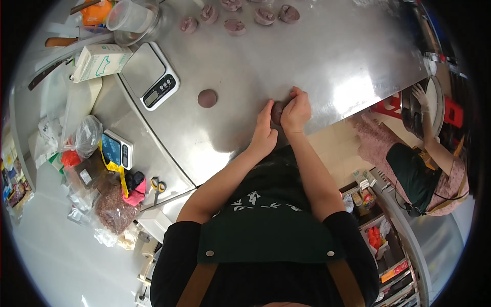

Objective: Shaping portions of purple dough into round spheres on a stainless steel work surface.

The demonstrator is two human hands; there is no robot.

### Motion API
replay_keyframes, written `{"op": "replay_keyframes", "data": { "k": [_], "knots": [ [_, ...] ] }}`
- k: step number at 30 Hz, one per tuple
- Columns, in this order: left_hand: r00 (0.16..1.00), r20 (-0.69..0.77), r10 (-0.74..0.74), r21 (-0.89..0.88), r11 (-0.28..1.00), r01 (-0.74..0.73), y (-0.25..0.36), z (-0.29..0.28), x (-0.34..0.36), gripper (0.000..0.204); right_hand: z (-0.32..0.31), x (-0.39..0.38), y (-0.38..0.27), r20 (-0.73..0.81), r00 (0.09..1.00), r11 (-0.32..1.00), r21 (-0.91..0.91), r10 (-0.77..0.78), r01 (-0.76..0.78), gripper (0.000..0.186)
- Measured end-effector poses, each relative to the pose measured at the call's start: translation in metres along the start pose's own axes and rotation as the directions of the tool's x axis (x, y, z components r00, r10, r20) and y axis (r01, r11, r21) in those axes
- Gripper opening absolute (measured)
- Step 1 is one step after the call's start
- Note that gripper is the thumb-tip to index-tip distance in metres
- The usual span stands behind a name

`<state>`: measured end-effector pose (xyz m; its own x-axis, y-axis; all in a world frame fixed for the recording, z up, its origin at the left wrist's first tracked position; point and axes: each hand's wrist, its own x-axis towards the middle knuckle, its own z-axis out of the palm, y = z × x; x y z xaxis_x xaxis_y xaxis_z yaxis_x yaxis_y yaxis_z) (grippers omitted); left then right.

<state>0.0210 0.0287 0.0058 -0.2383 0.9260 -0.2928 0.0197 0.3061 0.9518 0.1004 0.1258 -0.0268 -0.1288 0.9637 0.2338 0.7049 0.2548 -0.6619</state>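
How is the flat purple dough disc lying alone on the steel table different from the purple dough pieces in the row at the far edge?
The dough disc is flat and smooth; the shaped pieces look thicker and creased. The disc lies alone near the scale; the shaped pieces sit grouped in a row. Both are the same dull purple.

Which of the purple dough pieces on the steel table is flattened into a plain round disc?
The lone flat purple dough disc, lying beside the silver kitchen scale. The shaped purple pieces at the table's far edge are lumpier and folded.

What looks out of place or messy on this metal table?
Nothing on the steel table looks spilled or broken. Both hands press a purple dough piece; a flat disc lies apart from the shaped pieces. The bags at left are cluttered.
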Motion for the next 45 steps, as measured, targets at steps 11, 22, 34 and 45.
{"op": "replay_keyframes", "data": {
  "k": [11,22,34,45],
  "knots": [
    [0.999,0.002,0.035,0.001,0.999,-0.035,-0.002,0.01,-0.007,0.077,-0.003,-0.004,-0.006,-0.05,0.989,0.99,-0.013,0.137,-0.137,0.025],
    [0.973,-0.085,0.213,0.113,0.973,-0.203,0.016,0.0,0.008,0.076,0.007,0.019,-0.02,-0.094,0.991,0.978,0.191,0.099,-0.08,0.02],
    [0.983,-0.144,0.112,0.091,0.991,-0.1,0.015,0.002,0.008,0.076,0.022,0.036,-0.034,-0.001,1.0,0.986,0.165,-0.024,0.024,0.021],
    [0.997,-0.075,0.021,0.026,0.999,-0.019,0.01,0.0,0.015,0.076,0.02,0.036,-0.028,0.026,0.993,0.978,0.175,0.112,-0.114,0.022]
  ]
}}
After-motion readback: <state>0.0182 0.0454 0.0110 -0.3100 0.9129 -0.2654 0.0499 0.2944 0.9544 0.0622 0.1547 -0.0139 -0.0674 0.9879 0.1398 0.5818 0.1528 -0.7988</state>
